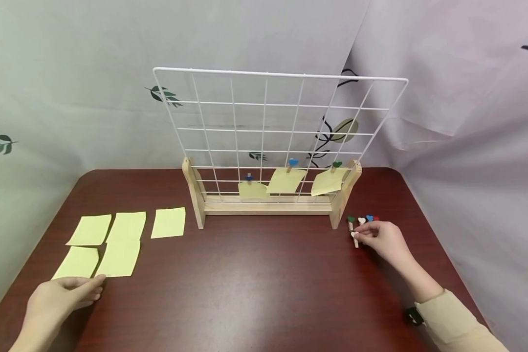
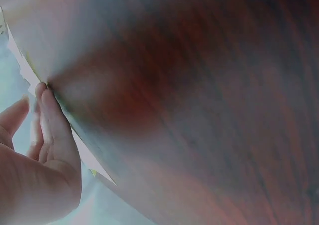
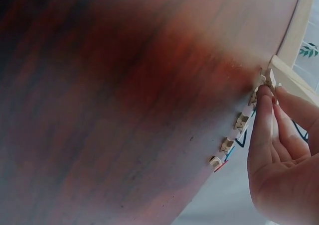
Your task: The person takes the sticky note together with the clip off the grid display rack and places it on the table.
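Observation:
My right hand (image 1: pixel 385 239) pinches a small wooden clothespin with a white heart (image 1: pixel 355 238) between thumb and fingertips. In the right wrist view, the right hand (image 3: pixel 281 145) holds it at the end of a row of clothespins. At the left, my left hand (image 1: pixel 63 298) is at the near edge of a yellow sticky note (image 1: pixel 120 259). The left wrist view shows the left hand (image 2: pixel 45 145) with fairly straight fingers touching the note's edge and the thumb apart from them. Beside that note lie several others, including a separate sticky note (image 1: pixel 168 223).
A white wire grid (image 1: pixel 264 104) stands in a wooden base (image 1: pixel 266 209) at the back. Three notes hang there on heart clothespins, one being the right note (image 1: pixel 329 181). Beyond my right fingers sit a green-heart clothespin (image 1: pixel 351 223) and several others on the brown table (image 1: pixel 255 283).

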